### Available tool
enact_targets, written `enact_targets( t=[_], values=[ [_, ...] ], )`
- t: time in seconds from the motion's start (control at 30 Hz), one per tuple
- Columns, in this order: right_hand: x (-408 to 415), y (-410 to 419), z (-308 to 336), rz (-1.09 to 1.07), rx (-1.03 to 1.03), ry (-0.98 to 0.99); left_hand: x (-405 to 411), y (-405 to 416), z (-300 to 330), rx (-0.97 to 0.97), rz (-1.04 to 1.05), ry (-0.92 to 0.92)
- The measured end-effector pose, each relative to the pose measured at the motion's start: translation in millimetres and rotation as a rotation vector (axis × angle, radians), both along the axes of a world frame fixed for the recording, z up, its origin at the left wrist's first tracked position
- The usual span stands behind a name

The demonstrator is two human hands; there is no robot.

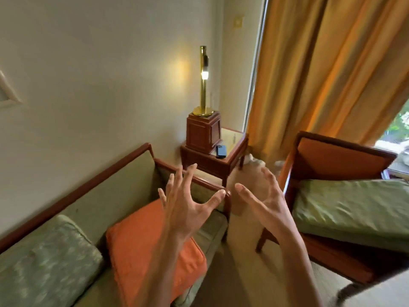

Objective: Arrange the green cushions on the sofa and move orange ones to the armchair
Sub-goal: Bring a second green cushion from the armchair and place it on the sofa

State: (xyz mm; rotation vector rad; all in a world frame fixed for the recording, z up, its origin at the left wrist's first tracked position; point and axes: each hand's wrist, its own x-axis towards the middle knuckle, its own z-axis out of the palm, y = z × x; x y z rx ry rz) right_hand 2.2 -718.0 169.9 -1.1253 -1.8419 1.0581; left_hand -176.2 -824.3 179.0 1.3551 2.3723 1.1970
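Both hands, the left hand [186,204] and right hand [265,202], are hovering with fingers spread, grasping nothing. Below the left one, an orange cushion [141,251] is leaning on the sofa [115,187] beside a green cushion [46,260]. Another green cushion [354,207] is lying on the armchair [340,158]. Farther back, a brass lamp [203,80] is glowing on the table [212,161].

Corner of a room: a wooden side table [223,161] stands against the pale wall [93,69], bearing a wooden pedestal box [202,132] on which a brass lamp [203,83] stands upright and lit. A dark, flat device [221,151] lies on the tabletop just beside the box. Orange curtains [327,67] hang to the right of the table, with a strip of window [398,134] exposed at the far right edge.
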Motion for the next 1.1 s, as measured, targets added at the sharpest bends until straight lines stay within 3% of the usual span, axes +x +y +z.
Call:
enact_targets(
  t=[0.17, 0.47, 0.87, 1.1],
  values=[
    [94.0, 19.4, -4.9, -0.196, -0.027, 0.029, 70.8, 61.2, -1.0, -0.003, -0.203, 0.007],
    [182.3, 89.6, -19.4, -0.400, -0.056, -0.004, 145.0, 183.5, -23.7, -0.007, -0.483, -0.030],
    [221.4, 289.4, -10.9, -0.535, -0.058, -0.044, 164.6, 428.4, -30.1, 0.022, -0.697, -0.183],
    [290.6, 364.3, -24.9, -0.691, -0.215, -0.059, 175.3, 534.9, -58.2, -0.124, -0.781, -0.199]
  ],
)
